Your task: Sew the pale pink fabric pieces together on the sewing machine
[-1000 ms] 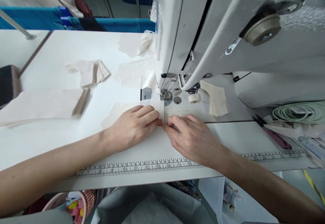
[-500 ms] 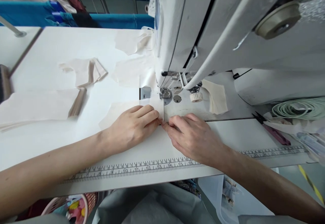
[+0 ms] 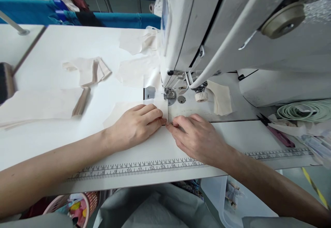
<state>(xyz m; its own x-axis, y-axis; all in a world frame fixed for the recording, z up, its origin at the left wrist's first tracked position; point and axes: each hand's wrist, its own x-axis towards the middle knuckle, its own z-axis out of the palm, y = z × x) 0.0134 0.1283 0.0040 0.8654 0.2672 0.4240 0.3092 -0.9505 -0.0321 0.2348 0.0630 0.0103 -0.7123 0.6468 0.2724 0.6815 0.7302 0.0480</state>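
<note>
A pale fabric piece (image 3: 160, 107) lies flat on the sewing machine bed, its straight right edge running up to the presser foot (image 3: 169, 94). My left hand (image 3: 141, 124) rests over this fabric, fingers closed and pinching its near edge. Close beside it, my right hand (image 3: 195, 136) has thumb and forefinger pinched on the same edge, the other fingers curled. The fingertips of both hands almost meet just in front of the foot. What lies under my left palm is hidden. Above stands the white sewing machine (image 3: 178, 21).
Stacks of cut fabric (image 3: 51, 102) and a smaller folded stack (image 3: 90, 71) lie left. More pieces (image 3: 138, 67) sit behind the needle. On the right are purple-handled snips (image 3: 280, 136) and a coil of pale green cord (image 3: 305, 110). A printed ruler (image 3: 155, 167) runs along the table's front edge.
The whole view has shifted slightly. Both hands keep their pinch on the fabric edge, with hardly any movement relative to the machine.
</note>
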